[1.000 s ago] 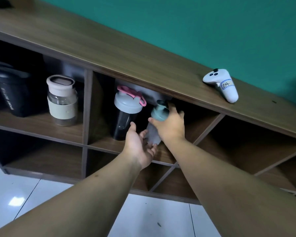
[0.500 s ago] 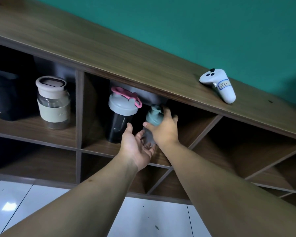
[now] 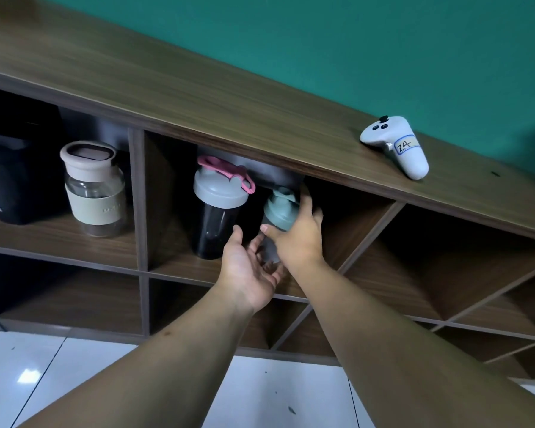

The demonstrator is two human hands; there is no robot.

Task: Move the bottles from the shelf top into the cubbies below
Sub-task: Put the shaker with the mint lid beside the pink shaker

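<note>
Bottles going into the shelf cubbies.
Right hand (image 3: 300, 239) has its grip wrapped around the teal-lidded bottle (image 3: 280, 211) inside the upper middle cubby (image 3: 167, 211), beside the pink-handled shaker (image 3: 219, 208); left hand (image 3: 249, 270) is spread wide, palm up, just under it.

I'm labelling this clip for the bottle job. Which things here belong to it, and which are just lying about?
Part of the job:
- teal-lidded bottle, held by the right hand above the open left hand
- pink-handled shaker
- glass jar
- black bottle
- shelf

Lying about:
- white controller on the shelf top
</note>
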